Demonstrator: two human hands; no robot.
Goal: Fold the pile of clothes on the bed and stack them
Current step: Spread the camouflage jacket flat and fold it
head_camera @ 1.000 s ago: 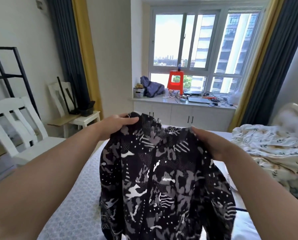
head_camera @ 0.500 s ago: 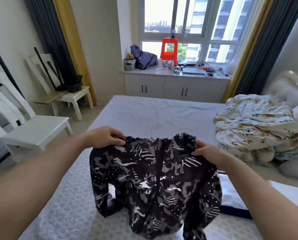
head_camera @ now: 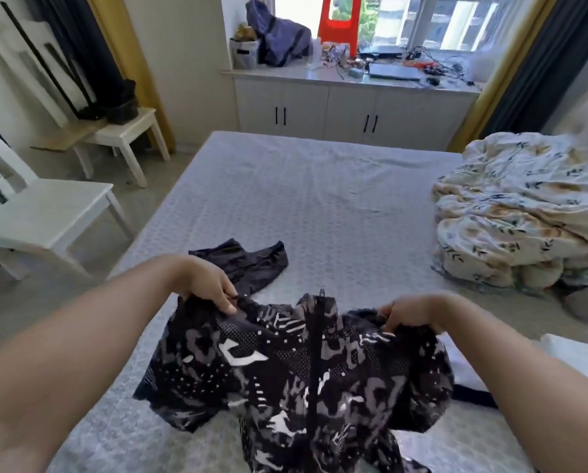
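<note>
Both hands gripped a black patterned jacket by its shoulders, left hand and right hand, above the near edge of the bed. A dark garment lay just beyond; a flowered quilt sat bunched at the right edge.

The only camera sits on my head and looks forward and down along my arms. My left hand and right hand are close to the lens, in the lower middle of the frame. The bed fills the centre, and the window counter lies far, at the top.
</note>
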